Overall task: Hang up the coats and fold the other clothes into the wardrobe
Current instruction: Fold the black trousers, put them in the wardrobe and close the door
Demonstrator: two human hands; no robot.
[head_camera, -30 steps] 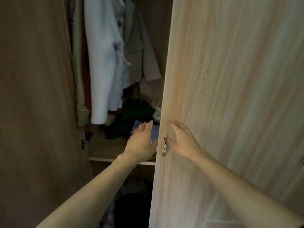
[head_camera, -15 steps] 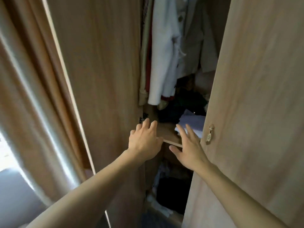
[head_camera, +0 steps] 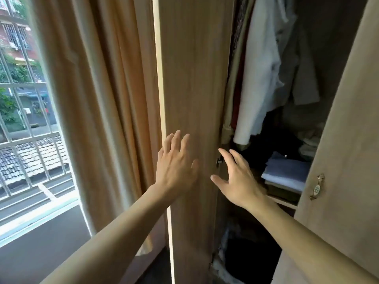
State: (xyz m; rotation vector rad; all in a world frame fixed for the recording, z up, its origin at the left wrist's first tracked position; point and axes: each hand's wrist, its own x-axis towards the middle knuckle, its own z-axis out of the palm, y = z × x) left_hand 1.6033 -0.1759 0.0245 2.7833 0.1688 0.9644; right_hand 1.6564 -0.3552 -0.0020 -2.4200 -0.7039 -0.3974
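Beside, curtain flanking wardrobe door.

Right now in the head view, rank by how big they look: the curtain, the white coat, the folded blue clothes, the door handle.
1. curtain
2. white coat
3. folded blue clothes
4. door handle
The curtain hangs nearer the camera, which inflates it.

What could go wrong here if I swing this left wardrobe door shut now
1. Your right hand reaches past the left door edge near the hinge, so fingers could get pinched if the left hand pushes it closed.
2. The white coat hangs close to that door's edge and could catch.
3. The curtain sits right behind the door and might snag.
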